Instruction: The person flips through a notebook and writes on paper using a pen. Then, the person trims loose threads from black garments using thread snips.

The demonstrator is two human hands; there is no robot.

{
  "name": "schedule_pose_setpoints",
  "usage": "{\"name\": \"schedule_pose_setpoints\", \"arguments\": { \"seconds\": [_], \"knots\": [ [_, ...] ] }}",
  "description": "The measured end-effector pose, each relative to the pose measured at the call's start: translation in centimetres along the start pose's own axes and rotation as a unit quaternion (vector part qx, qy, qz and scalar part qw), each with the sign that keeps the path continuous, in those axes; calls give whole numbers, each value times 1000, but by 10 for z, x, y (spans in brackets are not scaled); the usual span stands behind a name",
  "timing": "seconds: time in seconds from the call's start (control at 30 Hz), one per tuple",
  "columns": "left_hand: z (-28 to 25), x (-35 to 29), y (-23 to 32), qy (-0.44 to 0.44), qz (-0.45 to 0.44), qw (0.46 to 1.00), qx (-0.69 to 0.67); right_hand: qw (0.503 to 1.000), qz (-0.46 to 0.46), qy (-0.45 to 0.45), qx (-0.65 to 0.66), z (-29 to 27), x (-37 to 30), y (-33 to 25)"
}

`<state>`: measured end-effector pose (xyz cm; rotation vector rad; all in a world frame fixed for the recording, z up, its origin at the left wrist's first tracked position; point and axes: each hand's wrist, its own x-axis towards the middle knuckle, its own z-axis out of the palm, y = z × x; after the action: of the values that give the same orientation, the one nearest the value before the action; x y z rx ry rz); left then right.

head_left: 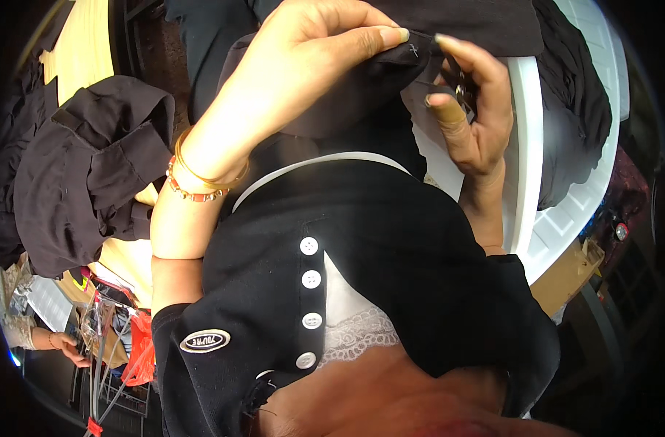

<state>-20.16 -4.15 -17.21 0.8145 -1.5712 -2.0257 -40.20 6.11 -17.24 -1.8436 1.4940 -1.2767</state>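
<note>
My left hand is closed in a pinch on the edge of a black cloth garment, which hangs over my lap. A small pale cross-shaped stitch shows on the cloth beside my left fingertips. At the right, my right hand is curled around a small dark tool that looks like thread snips. Its two thin arms point toward the pinched cloth edge, spread apart between my index finger and thumb. The palm hides part of the tool.
Black garments lie piled on a light wooden surface at the left. A white plastic tub at my right holds more black cloth. A red plastic bag hangs at lower left, near another person's hand.
</note>
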Motion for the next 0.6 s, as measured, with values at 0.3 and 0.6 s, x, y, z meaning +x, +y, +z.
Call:
{"name": "schedule_pose_setpoints", "arguments": {
  "seconds": [0.3, 0.6],
  "knots": [
    [6, -2, -8, 46, -19, 996, -73, 977, -148, 59, -139, 10, 3, 14],
    [8, -3, -16, 52, 14, 997, -56, 980, -136, 54, -132, 11, 3, 14]
  ]
}}
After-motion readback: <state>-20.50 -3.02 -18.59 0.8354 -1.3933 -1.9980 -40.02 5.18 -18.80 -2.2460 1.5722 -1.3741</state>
